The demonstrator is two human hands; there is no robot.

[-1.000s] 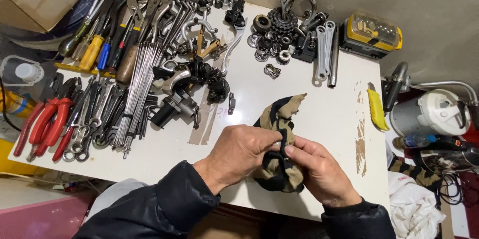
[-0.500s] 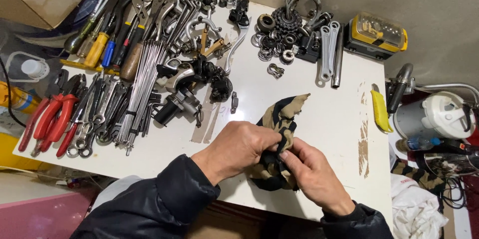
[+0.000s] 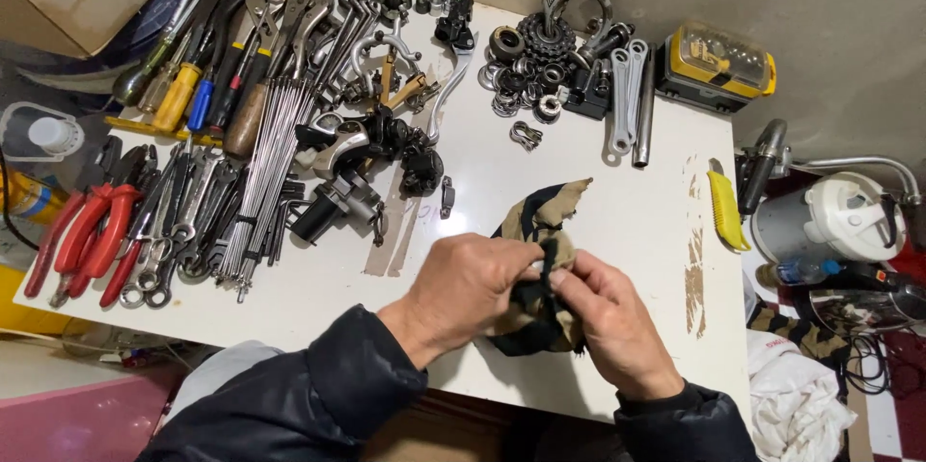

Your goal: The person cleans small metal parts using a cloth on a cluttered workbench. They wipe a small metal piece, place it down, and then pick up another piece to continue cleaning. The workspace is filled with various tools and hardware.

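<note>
Both hands, left hand [image 3: 463, 290] and right hand [image 3: 608, 322], still pinch striped rag [image 3: 540, 259] near counter [image 3: 617, 221] front edge; grip barely shifted, rubbing continues.

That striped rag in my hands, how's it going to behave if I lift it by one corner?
The striped rag probably hangs limp: it already bunches and folds between the left hand and right hand. It looks light, and unlikely to slide on the white table.

Bare table [image 3: 598, 221] ahead; tool pile [image 3: 251, 134] crowds left.
</note>
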